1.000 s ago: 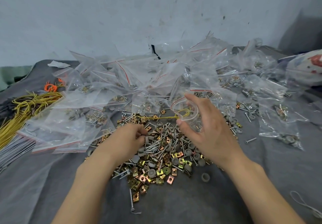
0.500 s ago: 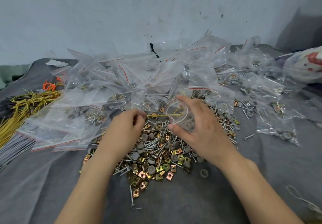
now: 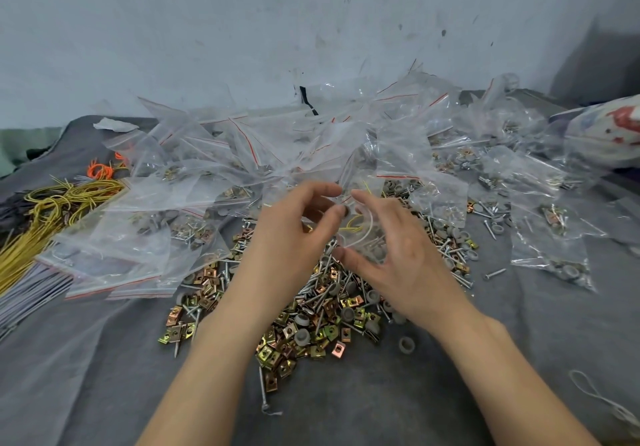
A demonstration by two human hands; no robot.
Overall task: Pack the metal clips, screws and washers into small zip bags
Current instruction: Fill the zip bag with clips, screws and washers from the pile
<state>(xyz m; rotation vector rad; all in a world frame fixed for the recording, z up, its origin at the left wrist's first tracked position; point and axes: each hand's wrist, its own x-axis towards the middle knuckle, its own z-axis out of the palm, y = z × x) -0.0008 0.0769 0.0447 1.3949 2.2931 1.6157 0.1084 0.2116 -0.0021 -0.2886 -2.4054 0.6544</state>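
Observation:
A loose pile of brass-coloured metal clips, screws and grey washers lies on the grey cloth in front of me. My right hand holds a small clear zip bag over the pile, thumb below and fingers above, keeping its mouth open. A yellow wire shows inside the bag. My left hand is at the bag's mouth with fingers curled, thumb and fingertips close together on small parts from the pile. The parts themselves are hidden by the fingers.
Many filled and empty zip bags with red seal lines are heaped behind and to both sides. Yellow wire bundles and orange ties lie at the left. A stray washer and a screw lie apart. The wall stands close behind.
My left hand lifted off the pile with fingers closed and moved up and right to the bag's mouth. My right hand kept the bag open and stayed over the pile.

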